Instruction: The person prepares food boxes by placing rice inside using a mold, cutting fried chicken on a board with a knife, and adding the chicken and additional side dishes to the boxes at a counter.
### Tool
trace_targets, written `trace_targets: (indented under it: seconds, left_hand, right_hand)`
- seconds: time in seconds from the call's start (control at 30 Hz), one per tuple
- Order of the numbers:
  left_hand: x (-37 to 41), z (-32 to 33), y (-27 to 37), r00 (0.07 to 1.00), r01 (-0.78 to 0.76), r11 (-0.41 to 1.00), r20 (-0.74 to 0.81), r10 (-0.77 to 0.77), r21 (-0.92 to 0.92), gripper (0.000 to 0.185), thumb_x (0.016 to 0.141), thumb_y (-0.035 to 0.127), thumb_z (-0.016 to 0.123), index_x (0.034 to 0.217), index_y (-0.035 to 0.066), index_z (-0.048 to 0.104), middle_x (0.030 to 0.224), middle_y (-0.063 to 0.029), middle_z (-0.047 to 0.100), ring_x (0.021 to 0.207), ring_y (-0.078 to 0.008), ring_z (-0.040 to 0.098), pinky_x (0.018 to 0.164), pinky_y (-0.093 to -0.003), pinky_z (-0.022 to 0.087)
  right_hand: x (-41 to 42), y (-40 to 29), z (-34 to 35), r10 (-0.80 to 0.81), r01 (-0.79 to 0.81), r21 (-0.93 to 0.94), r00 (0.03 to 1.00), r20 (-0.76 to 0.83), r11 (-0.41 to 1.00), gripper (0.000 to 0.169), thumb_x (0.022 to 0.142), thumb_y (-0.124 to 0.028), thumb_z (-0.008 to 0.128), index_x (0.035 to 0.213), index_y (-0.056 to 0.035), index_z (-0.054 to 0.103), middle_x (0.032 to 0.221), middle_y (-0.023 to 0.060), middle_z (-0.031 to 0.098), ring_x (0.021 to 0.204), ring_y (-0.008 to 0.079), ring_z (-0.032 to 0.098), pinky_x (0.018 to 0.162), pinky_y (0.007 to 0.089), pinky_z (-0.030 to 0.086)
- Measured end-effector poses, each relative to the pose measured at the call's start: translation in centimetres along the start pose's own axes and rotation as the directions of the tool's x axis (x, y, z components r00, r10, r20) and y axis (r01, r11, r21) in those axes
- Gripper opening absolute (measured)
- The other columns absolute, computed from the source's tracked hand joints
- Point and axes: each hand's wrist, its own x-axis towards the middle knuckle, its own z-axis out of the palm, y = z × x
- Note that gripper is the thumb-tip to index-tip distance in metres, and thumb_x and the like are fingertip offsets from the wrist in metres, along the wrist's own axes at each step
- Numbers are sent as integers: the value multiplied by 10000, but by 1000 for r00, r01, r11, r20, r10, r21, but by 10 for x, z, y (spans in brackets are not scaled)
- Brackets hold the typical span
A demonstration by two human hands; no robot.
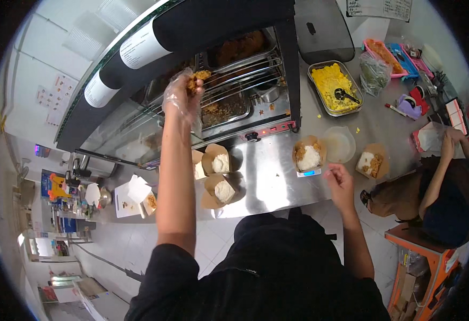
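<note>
My left hand [182, 96], in a clear plastic glove, grips a piece of fried chicken [198, 80] at the open front of a heated display cabinet [272, 130]. Behind it, wire racks [242, 82] and a metal tray of brown crumbs [226, 110] show inside. My bare right hand [340, 182] hovers by the counter's front edge, fingers loosely bent, with nothing seen in it. Just left of that hand, a paper box of rice and fried pieces [308, 156] sits on a small digital scale [309, 173]. Behind the hand stands a translucent round bowl [340, 143].
Open boxes of rice [220, 190] stand on the steel counter [272, 188]. A tray of yellow scrambled egg [334, 86] holds a black spoon [346, 96]. Another filled box [371, 161] lies right, near a co-worker [439, 192]. At left is a white cutting board [125, 202].
</note>
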Motion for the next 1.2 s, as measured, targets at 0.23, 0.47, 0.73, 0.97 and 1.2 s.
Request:
trace_targets:
  seconds: [0.23, 0.47, 0.73, 0.97, 1.2]
  left_hand:
    - [36, -26, 24, 993, 38, 936, 121, 5, -349, 292, 1057, 192, 483, 1276, 4, 524, 1131, -162, 654, 942, -245, 682, 766, -337, 620]
    - [108, 4, 52, 909, -335, 880, -128, 396, 337, 333, 1078, 199, 461, 1349, 24, 544, 1249, -157, 651, 1093, -261, 658, 939, -409, 592]
    - [129, -24, 48, 897, -340, 887, -174, 405, 313, 317, 1081, 131, 447, 1345, -20, 540, 1303, -193, 618, 1184, -286, 618, 1005, -395, 563]
    - [-45, -17, -54, 930, 119, 938, 367, 9, -325, 366, 998, -13, 575, 1357, -38, 510, 1265, -221, 606, 1093, -260, 660, 976, -351, 612]
    - [-83, 6, -248, 568, 664, 736, 550, -612, 134, 154, 877, 75, 697, 1008, -2, 675, 798, -80, 655, 710, -175, 624, 680, -285, 533]
  right_hand:
    - [-20, 7, 16, -26, 23, 59, 999, 47, 998, 117, 987, -59, 649, 1092, -7, 655, 924, 12, 695, 810, 59, 603, 711, 235, 485]
    - [-30, 14, 14, 18, -22, 39, 996, 88, 999, 118, 983, -69, 660, 1081, -4, 661, 911, 23, 699, 823, 68, 623, 725, 235, 490]
    - [-43, 23, 0, 55, -55, 25, 998, 13, 998, 130, 982, -77, 661, 1084, 4, 660, 882, 38, 696, 811, 83, 636, 726, 246, 503]
    - [-62, 33, -19, 110, -110, -42, 994, -11, 993, 173, 1005, -119, 645, 1124, 7, 643, 906, 27, 687, 815, 72, 637, 707, 234, 496]
    - [-65, 49, -20, 128, -131, -88, 991, -38, 987, 158, 995, -107, 650, 1105, 6, 652, 895, 16, 683, 803, 72, 627, 742, 249, 511]
